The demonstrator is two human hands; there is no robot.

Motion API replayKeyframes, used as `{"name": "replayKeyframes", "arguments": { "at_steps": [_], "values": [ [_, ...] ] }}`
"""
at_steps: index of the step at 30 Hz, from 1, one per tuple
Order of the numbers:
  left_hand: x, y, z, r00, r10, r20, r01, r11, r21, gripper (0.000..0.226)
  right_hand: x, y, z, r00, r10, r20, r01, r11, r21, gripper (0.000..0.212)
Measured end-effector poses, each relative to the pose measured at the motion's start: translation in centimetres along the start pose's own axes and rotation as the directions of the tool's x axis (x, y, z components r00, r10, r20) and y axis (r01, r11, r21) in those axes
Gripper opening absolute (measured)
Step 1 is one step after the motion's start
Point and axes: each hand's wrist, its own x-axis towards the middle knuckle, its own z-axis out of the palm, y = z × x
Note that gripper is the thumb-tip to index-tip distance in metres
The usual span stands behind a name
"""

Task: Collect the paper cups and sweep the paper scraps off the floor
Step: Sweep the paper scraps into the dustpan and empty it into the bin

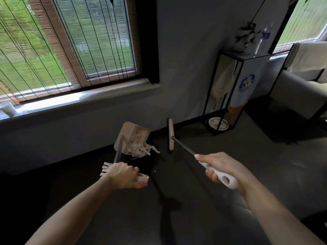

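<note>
My left hand [123, 175] grips the handle of a beige dustpan [131, 136], which is tilted up over a dark bin [141, 161] by the wall. White paper scraps [141, 149] spill from the pan's mouth into the bin. My right hand [218, 167] grips the white handle of a broom; its dark shaft runs up-left to the beige broom head [171, 134], which stands on the dark floor to the right of the bin. A white paper cup [8, 109] sits on the window sill at the far left.
A black metal-frame stand [235, 89] with a plant and a bottle on top stands in the corner, a white dish at its base. A grey sofa [300, 92] fills the right side. One small white speck [155, 171] lies on the floor near the bin.
</note>
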Motion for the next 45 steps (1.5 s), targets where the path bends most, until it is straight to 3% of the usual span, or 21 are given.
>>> {"name": "replayKeyframes", "arguments": {
  "at_steps": [12,19,25,27,29,31,32,35,37,39,41,45],
  "values": [
    [-1.8,-3.0,-0.7,0.985,0.091,-0.15,-0.049,0.964,0.261,0.078,0.9,0.1,0.5,0.999,0.028,0.032,-0.029,0.999,0.02,0.058],
    [-1.7,0.7,2.9,0.997,0.066,-0.041,-0.059,0.988,0.144,0.074,0.5,0.4,1.3,0.998,0.045,0.044,-0.046,0.998,0.036,0.052],
    [-1.8,1.0,1.0,0.987,0.09,-0.131,-0.068,0.984,0.163,0.084,-0.2,0.0,1.3,0.998,0.025,0.05,-0.025,1.0,-0.019,0.052],
    [-2.7,0.4,-1.5,0.973,0.072,-0.221,-0.043,0.99,0.135,0.069,-0.4,0.0,1.1,0.999,0.006,0.047,-0.005,0.999,-0.033,0.051],
    [-4.1,-0.2,-4.2,0.935,0.001,-0.354,0.028,0.997,0.076,0.057,-0.6,0.0,0.9,0.998,-0.011,0.054,0.013,0.999,-0.046,0.051],
    [-5.7,-1.1,-6.3,0.901,-0.238,-0.364,0.183,0.967,-0.179,0.065,-0.8,0.0,0.7,0.997,-0.028,0.073,0.032,0.998,-0.052,0.052],
    [-6.7,-1.7,-6.8,0.863,-0.317,-0.392,0.254,0.945,-0.206,0.074,-0.9,0.0,0.7,0.996,-0.039,0.082,0.044,0.997,-0.063,0.052],
    [-10.2,-2.5,-7.2,0.707,-0.487,-0.513,0.391,0.874,-0.29,0.09,-1.4,-0.3,0.7,0.99,-0.065,0.121,0.077,0.992,-0.095,0.047],
    [-13.0,-2.2,-7.1,0.494,-0.704,-0.51,0.427,0.708,-0.563,0.079,-2.0,-0.3,1.3,0.986,-0.064,0.152,0.083,0.989,-0.126,0.042],
    [-15.0,-1.8,-6.4,0.36,-0.813,-0.457,0.405,0.578,-0.709,0.073,-2.8,0.0,2.1,0.981,-0.055,0.187,0.081,0.988,-0.131,0.034],
    [-17.3,-0.8,-5.5,0.326,-0.856,-0.401,0.428,0.512,-0.745,0.069,-4.0,0.7,2.9,0.974,-0.054,0.222,0.086,0.986,-0.14,0.028],
    [-21.9,2.1,-1.6,0.324,-0.907,-0.268,0.471,0.4,-0.786,0.07,-7.2,3.7,4.7,0.963,-0.064,0.263,0.111,0.98,-0.167,0.028]
  ]
}}
